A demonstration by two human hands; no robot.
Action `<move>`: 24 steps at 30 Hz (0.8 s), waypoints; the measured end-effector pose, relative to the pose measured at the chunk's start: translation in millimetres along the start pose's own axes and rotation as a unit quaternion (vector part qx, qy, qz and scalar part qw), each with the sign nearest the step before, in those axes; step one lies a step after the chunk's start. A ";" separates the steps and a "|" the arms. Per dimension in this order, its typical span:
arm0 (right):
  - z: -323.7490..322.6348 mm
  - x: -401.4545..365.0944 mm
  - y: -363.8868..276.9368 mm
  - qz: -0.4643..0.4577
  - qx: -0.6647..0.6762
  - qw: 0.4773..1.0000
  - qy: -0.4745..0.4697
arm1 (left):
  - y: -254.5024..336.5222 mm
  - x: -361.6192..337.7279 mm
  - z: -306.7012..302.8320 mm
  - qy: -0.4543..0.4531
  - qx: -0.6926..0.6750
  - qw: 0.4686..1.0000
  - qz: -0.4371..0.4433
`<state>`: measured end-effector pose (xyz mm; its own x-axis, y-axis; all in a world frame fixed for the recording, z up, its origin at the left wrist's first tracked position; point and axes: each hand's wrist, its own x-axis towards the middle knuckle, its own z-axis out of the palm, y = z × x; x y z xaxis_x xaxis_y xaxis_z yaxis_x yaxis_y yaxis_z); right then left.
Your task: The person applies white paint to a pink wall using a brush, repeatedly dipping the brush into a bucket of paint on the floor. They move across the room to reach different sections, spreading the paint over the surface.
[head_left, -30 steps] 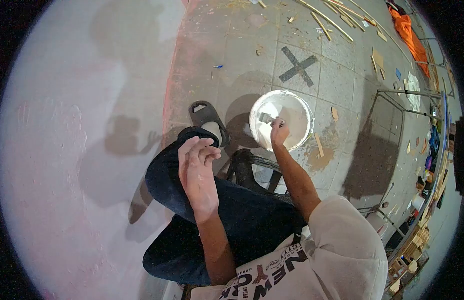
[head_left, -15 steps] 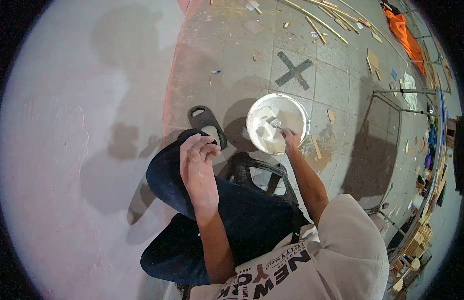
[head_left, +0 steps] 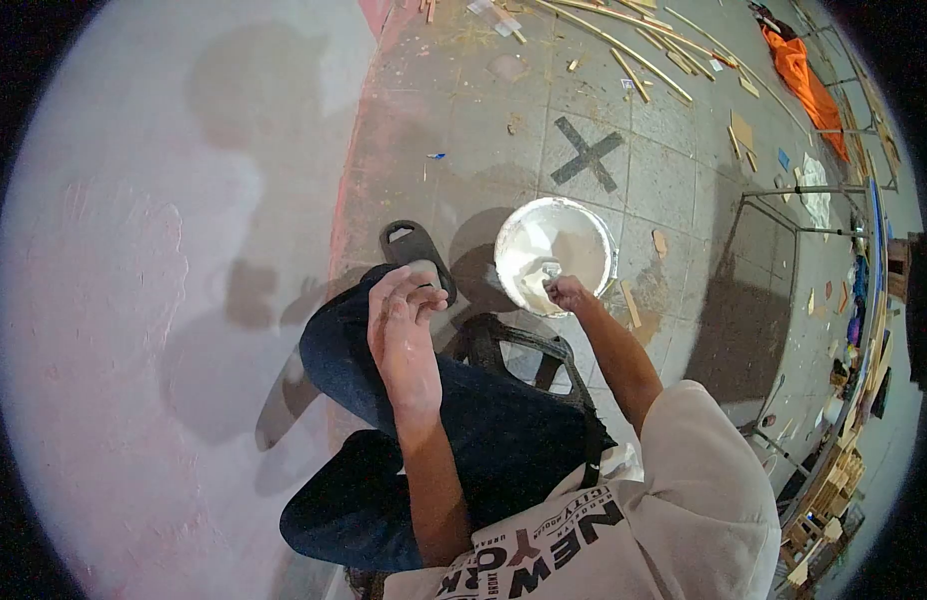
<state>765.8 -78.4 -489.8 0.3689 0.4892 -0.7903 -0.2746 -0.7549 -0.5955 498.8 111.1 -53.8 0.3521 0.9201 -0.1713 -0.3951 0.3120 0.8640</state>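
My right hand (head_left: 568, 292) is closed around the handle of a putty knife (head_left: 551, 269) at the near side of a white bucket (head_left: 608, 238). The knife's blade is down in the bucket, against pale, thick filler (head_left: 529, 275) stuck to the inner wall. My left hand (head_left: 406, 335) is raised above my bent knee, holding nothing that I can see. Its fingers are loosely curved and apart, with whitish dust on the skin.
A pale wall (head_left: 104, 330) with patches of filler runs along the left. Beside the bucket are a black plastic stool (head_left: 559, 348) and a dark slipper (head_left: 402, 240) on my foot. Wood strips (head_left: 624, 45) litter the floor farther off; a metal frame (head_left: 799, 190) stands right.
My right hand has shifted slightly left and down, turning over with the putty knife lower in the bucket. The filler lump seen mid-bucket has changed shape. My left hand stays nearly still.
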 end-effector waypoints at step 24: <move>34.6 44.4 28.6 -0.022 0.062 0.964 0.256 | 7.8 -3.6 2.0 0.027 -0.029 0.999 -0.008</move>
<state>743.6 -63.2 -547.0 0.7638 0.2152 -0.6085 -0.3419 -0.6648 -0.6642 496.1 109.7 -45.5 0.3132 0.9259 -0.2111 -0.4383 0.3381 0.8328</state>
